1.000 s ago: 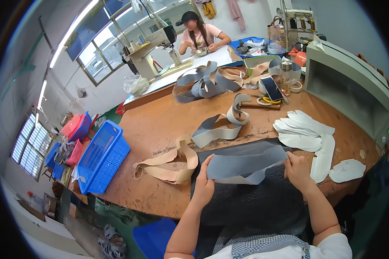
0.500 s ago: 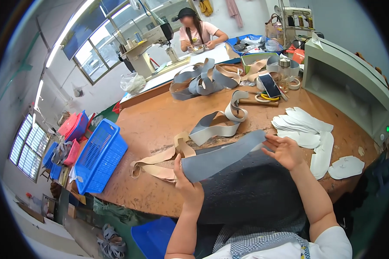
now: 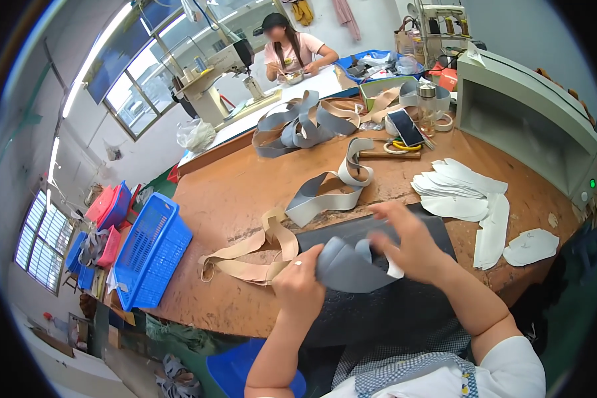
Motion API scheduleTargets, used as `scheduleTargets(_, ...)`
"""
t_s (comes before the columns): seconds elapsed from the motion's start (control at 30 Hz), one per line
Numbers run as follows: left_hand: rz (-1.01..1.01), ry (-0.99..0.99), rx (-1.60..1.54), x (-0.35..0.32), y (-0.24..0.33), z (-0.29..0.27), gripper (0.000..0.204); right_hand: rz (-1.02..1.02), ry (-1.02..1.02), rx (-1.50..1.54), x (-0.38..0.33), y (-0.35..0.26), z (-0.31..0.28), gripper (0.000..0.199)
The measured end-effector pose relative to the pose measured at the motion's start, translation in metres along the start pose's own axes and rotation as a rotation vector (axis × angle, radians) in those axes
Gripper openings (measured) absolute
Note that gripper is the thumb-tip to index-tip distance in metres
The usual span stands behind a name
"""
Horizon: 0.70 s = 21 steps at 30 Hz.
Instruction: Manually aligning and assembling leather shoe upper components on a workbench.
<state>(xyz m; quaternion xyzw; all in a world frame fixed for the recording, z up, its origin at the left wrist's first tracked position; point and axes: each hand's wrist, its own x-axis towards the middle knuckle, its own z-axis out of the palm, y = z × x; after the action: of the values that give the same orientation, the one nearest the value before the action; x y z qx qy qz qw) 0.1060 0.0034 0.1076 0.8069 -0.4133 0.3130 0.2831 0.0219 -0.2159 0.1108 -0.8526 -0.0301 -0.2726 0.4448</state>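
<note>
A blue-grey leather-like strip (image 3: 351, 273) is bent into a curve above a black mat (image 3: 378, 318) at the table's near edge. My left hand (image 3: 300, 284) pinches its left end between thumb and fingers. Beside the strip's curled right end, my right hand (image 3: 414, 247) has its fingers apart, partly smeared by motion. Its fingertips overlap the strip's curl, so any touch there is unclear. Just left of the mat lie tan strips (image 3: 245, 268). Beyond the mat sits a looped grey and cream strip (image 3: 318, 205).
White cut pieces (image 3: 454, 192) lie at the right, near a grey-green machine housing (image 3: 530, 113). A phone (image 3: 404, 127), scissors (image 3: 399, 147) and more coiled strips (image 3: 305, 126) are farther back. A blue basket (image 3: 149, 252) stands left. A person (image 3: 292, 53) sits across, by a sewing machine (image 3: 212, 79).
The strip, stretched out between my hands before, is now bent and curled. My right hand has moved left toward my left hand, and its fingers have lifted.
</note>
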Motion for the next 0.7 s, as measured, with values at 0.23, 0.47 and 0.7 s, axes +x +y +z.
scheduleTargets(0.23,0.182,-0.215,-0.029,0.051,0.031,0.013,0.026,-0.376,0.151,-0.529,-0.004,-0.042,0.005,0.059)
scheduleTargets(0.47,0.531,-0.156,0.054,0.044,0.029,0.02,0.035,-0.288,-0.093,-0.678,-0.008,-0.031,-0.014,0.04)
scheduleTargets(0.7,0.617,-0.326,0.126,0.032,0.024,0.026,0.044,-0.372,-0.215,-0.668,-0.008,-0.009,-0.012,0.019)
